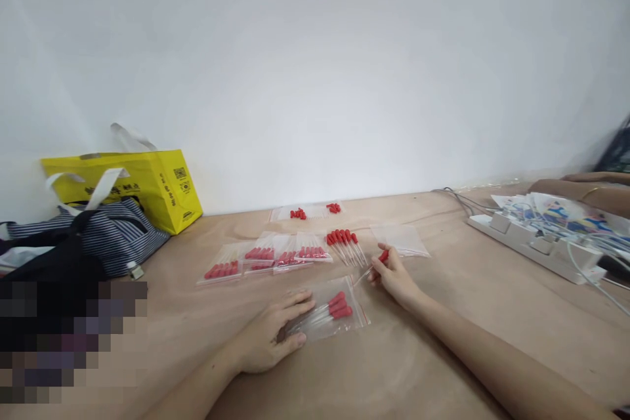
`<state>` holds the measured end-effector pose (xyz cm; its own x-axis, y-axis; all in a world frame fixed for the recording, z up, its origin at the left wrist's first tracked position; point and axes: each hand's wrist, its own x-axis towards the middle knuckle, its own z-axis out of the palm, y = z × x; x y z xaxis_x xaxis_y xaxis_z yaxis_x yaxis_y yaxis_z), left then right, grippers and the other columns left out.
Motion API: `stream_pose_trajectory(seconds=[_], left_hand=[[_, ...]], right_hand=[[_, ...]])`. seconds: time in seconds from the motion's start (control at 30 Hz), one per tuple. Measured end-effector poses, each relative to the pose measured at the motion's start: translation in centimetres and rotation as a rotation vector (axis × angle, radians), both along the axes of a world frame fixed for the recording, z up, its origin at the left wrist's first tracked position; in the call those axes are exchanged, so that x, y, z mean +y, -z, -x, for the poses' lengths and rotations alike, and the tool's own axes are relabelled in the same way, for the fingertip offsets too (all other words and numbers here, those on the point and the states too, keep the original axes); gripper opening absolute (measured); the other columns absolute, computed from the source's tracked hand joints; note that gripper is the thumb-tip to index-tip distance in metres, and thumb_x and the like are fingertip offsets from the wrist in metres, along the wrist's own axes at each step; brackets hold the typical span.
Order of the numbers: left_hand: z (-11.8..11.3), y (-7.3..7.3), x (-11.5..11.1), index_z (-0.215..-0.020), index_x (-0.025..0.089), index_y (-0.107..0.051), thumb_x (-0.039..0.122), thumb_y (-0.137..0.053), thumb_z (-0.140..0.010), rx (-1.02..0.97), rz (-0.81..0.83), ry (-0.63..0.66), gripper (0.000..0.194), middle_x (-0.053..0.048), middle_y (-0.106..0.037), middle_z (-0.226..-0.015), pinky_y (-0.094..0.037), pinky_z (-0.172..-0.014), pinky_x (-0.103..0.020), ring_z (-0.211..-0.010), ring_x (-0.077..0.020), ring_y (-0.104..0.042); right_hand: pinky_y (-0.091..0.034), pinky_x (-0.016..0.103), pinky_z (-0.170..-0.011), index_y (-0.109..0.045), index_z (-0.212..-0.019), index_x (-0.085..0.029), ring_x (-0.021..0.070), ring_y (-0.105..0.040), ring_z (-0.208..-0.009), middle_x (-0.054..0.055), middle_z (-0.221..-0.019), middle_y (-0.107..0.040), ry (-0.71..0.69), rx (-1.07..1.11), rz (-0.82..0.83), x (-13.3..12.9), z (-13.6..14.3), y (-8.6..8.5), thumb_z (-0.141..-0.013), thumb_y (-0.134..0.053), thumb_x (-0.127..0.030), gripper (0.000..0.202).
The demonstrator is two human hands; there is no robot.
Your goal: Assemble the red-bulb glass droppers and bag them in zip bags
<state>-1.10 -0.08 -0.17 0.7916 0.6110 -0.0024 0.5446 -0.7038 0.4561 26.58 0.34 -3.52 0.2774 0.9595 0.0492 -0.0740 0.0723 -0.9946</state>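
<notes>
A clear zip bag (322,327) lies on the table with several red-bulbed droppers (339,305) inside, their bulbs toward the red-striped edge. My left hand (268,335) rests at the bag's left end, thumb and fingers stretched apart. Between the fingertips of my right hand (391,272) is a single dropper (382,256), gripped by its red bulb, its clear tube slanting down-left toward the bag's striped edge. Just beyond lies a fan of loose droppers (343,237), bulbs pointing away from me. A flat clear bag (401,241) lies behind my right hand.
Filled dropper bags (220,266) lie overlapping at centre left. Near the wall is a bag (317,211) with red bulbs. A yellow bag (177,187) and a striped bag (121,233) stand left. A power strip (526,246) with cables and printed packets (566,213) occupy the right.
</notes>
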Motion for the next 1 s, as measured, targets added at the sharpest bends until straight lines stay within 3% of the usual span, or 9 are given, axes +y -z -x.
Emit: stream_pose_trajectory(seconds=[0.13, 0.23, 0.4, 0.6, 0.77, 0.87, 1.0], left_hand=[[0.2, 0.7, 0.2, -0.132, 0.029, -0.026, 0.039, -0.046, -0.080, -0.003, -0.008, -0.036, 0.057, -0.002, -0.027, -0.140, -0.026, -0.102, -0.045, -0.125, -0.0255, -0.027], [0.4, 1.1, 0.5, -0.133, 0.028, -0.023, 0.040, -0.045, -0.080, -0.011, -0.020, -0.035, 0.059, -0.002, -0.029, -0.139, -0.025, -0.103, -0.044, -0.125, -0.0251, -0.027], [0.4, 1.2, 0.5, -0.133, 0.030, -0.021, 0.041, -0.046, -0.080, -0.023, -0.031, -0.031, 0.060, -0.001, -0.029, -0.139, -0.026, -0.102, -0.043, -0.124, -0.0251, -0.029], [0.2, 0.9, 0.4, -0.134, 0.031, -0.019, 0.039, -0.047, -0.080, -0.012, -0.024, -0.045, 0.061, -0.001, -0.028, -0.139, -0.026, -0.102, -0.043, -0.125, -0.0241, -0.028], [-0.1, 0.2, -0.2, -0.134, 0.028, -0.021, 0.037, -0.046, -0.080, 0.019, -0.026, -0.048, 0.060, -0.002, -0.027, -0.139, -0.026, -0.102, -0.042, -0.125, -0.0237, -0.028], [-0.2, -0.2, -0.3, -0.133, 0.026, -0.022, 0.037, -0.046, -0.080, 0.042, -0.017, -0.064, 0.060, -0.003, -0.027, -0.139, -0.027, -0.102, -0.042, -0.125, -0.0240, -0.028], [0.0, 0.2, 0.1, -0.134, 0.029, -0.020, 0.037, -0.046, -0.080, 0.027, -0.032, -0.051, 0.061, -0.002, -0.027, -0.139, -0.026, -0.102, -0.043, -0.125, -0.0240, -0.028]], right_hand=[[-0.049, 0.025, -0.056, -0.033, -0.105, -0.019, 0.0098, -0.056, -0.052, -0.005, -0.063, -0.051, -0.056, 0.257, 0.027, -0.7, 1.5, -0.3, -0.074, -0.049, -0.024, 0.035], [-0.049, 0.024, -0.055, -0.038, -0.095, -0.019, 0.0087, -0.056, -0.051, -0.006, -0.062, -0.051, -0.162, 0.283, 0.028, -1.2, 2.2, -0.5, -0.071, -0.055, -0.029, 0.030], [-0.032, 0.017, -0.030, -0.034, -0.082, -0.021, 0.0051, -0.042, -0.029, -0.012, -0.051, -0.046, -0.263, 0.040, 0.029, -1.8, 2.5, -0.3, -0.063, -0.058, -0.051, 0.043], [-0.015, 0.014, -0.025, -0.037, -0.077, -0.021, 0.0026, -0.031, -0.023, -0.014, -0.044, -0.041, -0.394, -0.089, 0.058, -1.3, 2.4, -0.1, -0.061, -0.059, -0.052, 0.042], [-0.024, 0.015, -0.028, -0.046, -0.069, -0.018, 0.0033, -0.039, -0.031, -0.008, -0.050, -0.050, -0.404, -0.136, 0.115, -1.0, 3.2, 0.2, -0.058, -0.064, -0.044, 0.034], [-0.036, 0.017, -0.037, -0.051, -0.062, -0.016, 0.0072, -0.049, -0.041, -0.004, -0.051, -0.054, -0.427, -0.214, 0.087, -1.0, 4.0, 0.3, -0.065, -0.058, -0.042, 0.028], [-0.034, 0.017, -0.035, -0.056, -0.061, -0.015, 0.0071, -0.046, -0.037, -0.004, -0.044, -0.051, -0.303, -0.458, 0.178, -0.5, 3.0, -0.2, -0.073, -0.050, -0.032, 0.022]])
